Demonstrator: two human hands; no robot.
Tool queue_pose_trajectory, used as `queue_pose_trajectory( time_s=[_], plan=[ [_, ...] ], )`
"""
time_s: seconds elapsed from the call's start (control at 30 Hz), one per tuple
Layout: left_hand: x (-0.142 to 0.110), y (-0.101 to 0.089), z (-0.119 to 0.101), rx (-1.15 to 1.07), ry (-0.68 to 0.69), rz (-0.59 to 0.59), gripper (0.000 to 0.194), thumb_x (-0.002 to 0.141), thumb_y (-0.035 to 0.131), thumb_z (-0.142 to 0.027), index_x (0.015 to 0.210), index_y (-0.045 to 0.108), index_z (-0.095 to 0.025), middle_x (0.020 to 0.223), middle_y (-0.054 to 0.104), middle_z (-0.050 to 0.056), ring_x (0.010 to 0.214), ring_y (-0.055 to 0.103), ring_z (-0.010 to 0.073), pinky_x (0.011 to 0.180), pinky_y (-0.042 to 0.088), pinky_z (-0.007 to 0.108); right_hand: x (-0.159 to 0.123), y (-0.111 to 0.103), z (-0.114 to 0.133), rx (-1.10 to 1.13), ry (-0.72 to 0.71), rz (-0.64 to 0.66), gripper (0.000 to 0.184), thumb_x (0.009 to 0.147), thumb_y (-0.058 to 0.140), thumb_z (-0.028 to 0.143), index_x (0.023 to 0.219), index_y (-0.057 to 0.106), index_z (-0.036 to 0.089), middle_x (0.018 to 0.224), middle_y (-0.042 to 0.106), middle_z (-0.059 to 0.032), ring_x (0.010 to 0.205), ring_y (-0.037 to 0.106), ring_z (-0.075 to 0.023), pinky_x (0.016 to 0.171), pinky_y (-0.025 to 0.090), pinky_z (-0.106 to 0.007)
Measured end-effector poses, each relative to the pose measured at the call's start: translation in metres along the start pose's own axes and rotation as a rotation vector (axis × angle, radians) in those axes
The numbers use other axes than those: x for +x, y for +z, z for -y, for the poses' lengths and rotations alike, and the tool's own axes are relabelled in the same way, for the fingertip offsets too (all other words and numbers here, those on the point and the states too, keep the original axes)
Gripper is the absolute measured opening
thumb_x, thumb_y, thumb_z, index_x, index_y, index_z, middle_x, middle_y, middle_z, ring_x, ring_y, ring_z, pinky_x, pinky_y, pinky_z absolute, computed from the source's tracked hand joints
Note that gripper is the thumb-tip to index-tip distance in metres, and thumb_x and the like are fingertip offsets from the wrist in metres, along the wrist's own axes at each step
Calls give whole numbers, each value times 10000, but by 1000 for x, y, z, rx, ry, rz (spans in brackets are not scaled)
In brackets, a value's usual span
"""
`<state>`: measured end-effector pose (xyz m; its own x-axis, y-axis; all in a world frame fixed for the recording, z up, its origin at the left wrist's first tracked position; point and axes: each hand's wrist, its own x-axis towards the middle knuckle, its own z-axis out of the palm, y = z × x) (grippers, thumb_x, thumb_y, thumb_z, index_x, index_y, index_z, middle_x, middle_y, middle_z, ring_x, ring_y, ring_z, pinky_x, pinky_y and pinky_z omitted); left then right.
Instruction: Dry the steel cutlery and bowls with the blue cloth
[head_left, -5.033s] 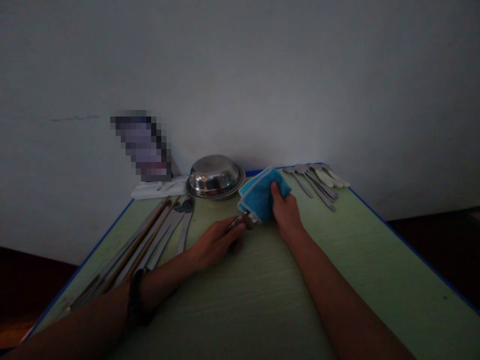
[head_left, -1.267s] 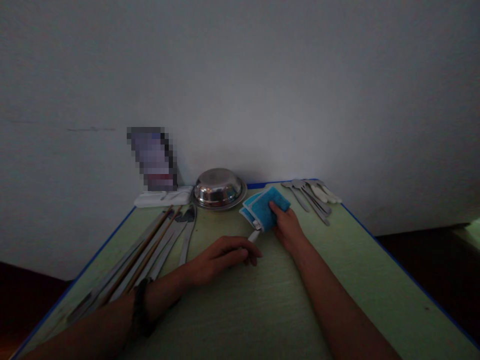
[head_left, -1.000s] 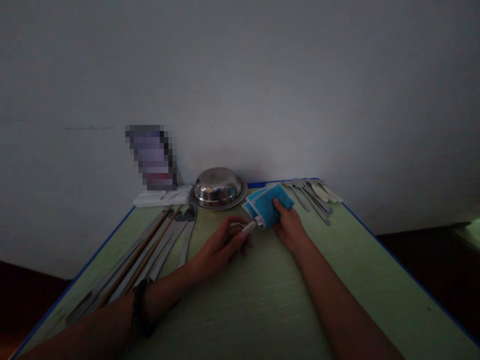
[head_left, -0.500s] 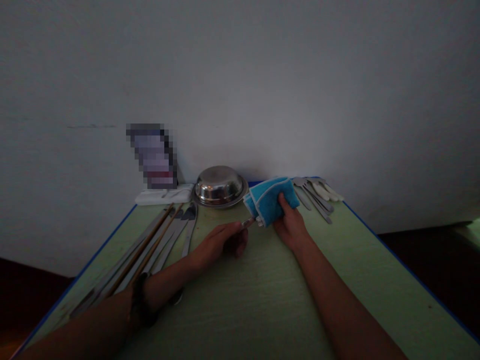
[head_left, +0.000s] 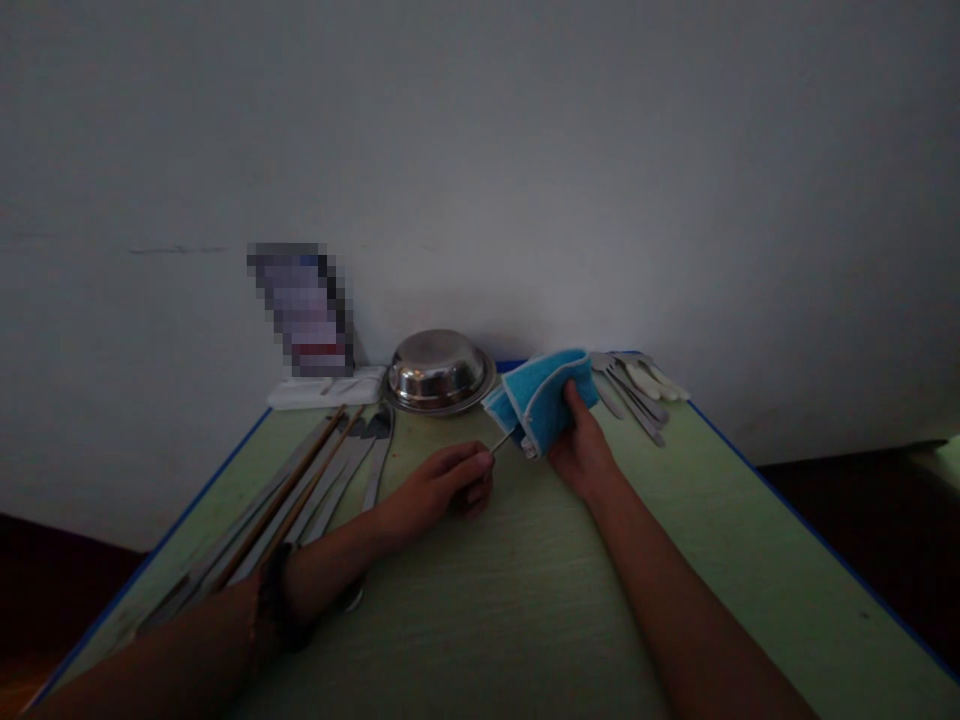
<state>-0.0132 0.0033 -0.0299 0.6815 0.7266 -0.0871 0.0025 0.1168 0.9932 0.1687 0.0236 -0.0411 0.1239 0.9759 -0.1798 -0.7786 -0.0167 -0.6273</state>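
My right hand [head_left: 583,448] is closed around a folded blue cloth [head_left: 553,392] with pale edging, the thumb pressed on its face. A thin metal utensil handle [head_left: 502,441] sticks out of the cloth's lower left side; its other end is hidden in the folds, so its kind does not show. The fingers of my left hand [head_left: 454,482] pinch the outer end of this handle, just left of the cloth. Both hands are above the green tabletop [head_left: 480,600].
An upturned metal bowl [head_left: 439,370] stands at the back. Several forks and spoons [head_left: 634,395] lie at the back right. Long utensils and chopsticks [head_left: 300,490] lie at left, partly under my left forearm. A blurred upright screen [head_left: 304,310] rises behind a white tray [head_left: 326,388].
My left hand has turned, with its fingers now curled on the handle, and more of the thin handle shows. The cloth has folded over further in my right hand.
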Motion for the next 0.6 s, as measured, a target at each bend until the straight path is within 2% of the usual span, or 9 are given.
queue_pose_trajectory(
  time_s=[0.37, 0.6],
  plan=[
    [-1, 5, -4, 163, -40, -54, 300, 836, 455, -417, 667, 406, -173, 544, 410, -68, 440, 368, 58, 424, 241, 203, -4, 4, 4, 45, 10, 8, 231, 808, 510, 353, 962, 620, 220, 850, 708, -2, 888, 647, -173, 804, 544, -331],
    [-3, 7, -5, 220, -44, -36, 305, 826, 456, -440, 678, 415, -176, 532, 394, -79, 444, 355, 60, 438, 265, 208, -5, 4, 6, 63, 22, -13, 223, 795, 513, 349, 934, 624, 213, 822, 707, 9, 835, 651, -170, 811, 536, -330]
  ],
)
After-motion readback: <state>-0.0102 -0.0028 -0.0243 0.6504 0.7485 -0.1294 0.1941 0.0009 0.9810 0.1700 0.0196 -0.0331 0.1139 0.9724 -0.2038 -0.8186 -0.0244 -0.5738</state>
